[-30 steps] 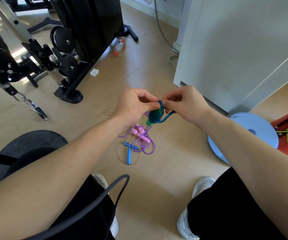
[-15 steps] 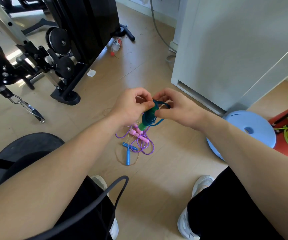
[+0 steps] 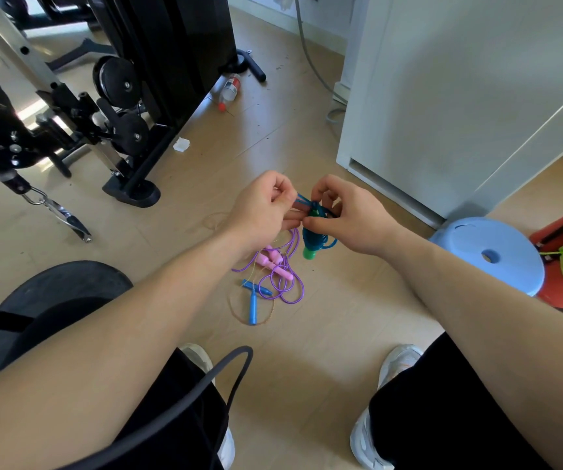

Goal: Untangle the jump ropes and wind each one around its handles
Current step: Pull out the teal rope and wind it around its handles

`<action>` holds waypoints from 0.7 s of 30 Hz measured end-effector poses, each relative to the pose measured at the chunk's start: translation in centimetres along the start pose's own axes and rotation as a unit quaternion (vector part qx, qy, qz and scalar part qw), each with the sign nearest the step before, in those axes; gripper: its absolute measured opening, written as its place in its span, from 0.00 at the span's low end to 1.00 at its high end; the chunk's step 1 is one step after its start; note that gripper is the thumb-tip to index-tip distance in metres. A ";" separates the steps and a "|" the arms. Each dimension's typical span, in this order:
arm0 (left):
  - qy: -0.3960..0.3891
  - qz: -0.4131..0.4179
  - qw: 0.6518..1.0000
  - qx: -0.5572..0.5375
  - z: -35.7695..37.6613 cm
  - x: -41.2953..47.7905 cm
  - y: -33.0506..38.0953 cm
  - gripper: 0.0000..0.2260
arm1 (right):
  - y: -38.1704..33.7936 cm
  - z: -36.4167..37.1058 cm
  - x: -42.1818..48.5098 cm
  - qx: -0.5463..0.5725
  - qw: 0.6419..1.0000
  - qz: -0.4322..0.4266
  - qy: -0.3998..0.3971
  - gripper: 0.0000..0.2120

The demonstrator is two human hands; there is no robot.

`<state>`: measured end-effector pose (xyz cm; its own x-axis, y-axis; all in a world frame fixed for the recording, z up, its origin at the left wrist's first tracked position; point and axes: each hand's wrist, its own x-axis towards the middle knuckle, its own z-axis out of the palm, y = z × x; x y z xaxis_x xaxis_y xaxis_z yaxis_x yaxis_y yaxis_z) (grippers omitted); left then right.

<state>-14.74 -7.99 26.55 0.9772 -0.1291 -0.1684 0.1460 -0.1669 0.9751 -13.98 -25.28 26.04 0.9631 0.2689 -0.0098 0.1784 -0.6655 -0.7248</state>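
Note:
Both hands meet above the floor around a teal jump rope wound on green handles (image 3: 312, 240). My left hand (image 3: 266, 208) pinches the blue-teal cord at its top end. My right hand (image 3: 344, 215) grips the wound bundle, thumb across it; the green handle tips stick out below. On the floor underneath lies a purple rope with pink handles (image 3: 278, 266), loosely looped. Beside it a blue-handled rope (image 3: 253, 301) with a thin clear-amber cord lies spread out. Where the two floor ropes cross I cannot tell if they are tangled.
A black weight machine (image 3: 131, 106) with a hanging carabiner stands at the left. A white cabinet (image 3: 442, 96) is at the right, a light blue stool (image 3: 490, 256) and a red object beside it. A plastic bottle (image 3: 230, 89) lies behind. My shoes and knees are below.
My hands have shifted slightly while working the teal cord; my left now pinches the cord end higher, and my right thumb lies across the bundle. The floor ropes have not moved.

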 end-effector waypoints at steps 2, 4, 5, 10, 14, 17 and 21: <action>-0.005 -0.051 0.997 -0.053 0.1 -0.2 0.6 0.07 | 0.3 -0.2 0.0 0.003 1.000 0.003 -0.002 0.14; -0.010 -0.089 0.990 -0.105 0.0 -0.3 0.9 0.09 | 0.4 -0.1 0.1 -0.008 1.000 -0.009 0.009 0.14; -0.012 -0.098 0.988 -0.121 -0.1 -0.3 1.0 0.09 | 0.3 -0.1 0.1 -0.016 1.000 -0.016 0.015 0.13; -0.017 -0.108 0.990 -0.093 0.0 -0.6 0.9 0.10 | 0.0 0.0 0.1 -0.039 0.999 -0.019 0.009 0.11; -0.012 -0.096 0.994 -0.054 0.0 -0.4 0.6 0.09 | -0.1 0.5 -0.2 -0.101 0.995 -0.008 -0.008 0.11; 0.016 -0.058 0.998 0.017 -0.2 -0.1 0.3 0.06 | -0.2 0.9 -0.5 -0.100 0.995 0.005 -0.018 0.10; 0.056 0.028 0.981 0.181 -0.6 0.4 -0.2 0.07 | 0.0 1.3 -0.5 -0.111 0.993 0.015 -0.032 0.04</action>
<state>-14.29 -7.41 26.40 0.9959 -0.0423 -0.0799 0.0480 -0.5021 0.8635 -14.76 -24.54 25.16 0.9550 0.2861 -0.0781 0.1972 -0.8093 -0.5533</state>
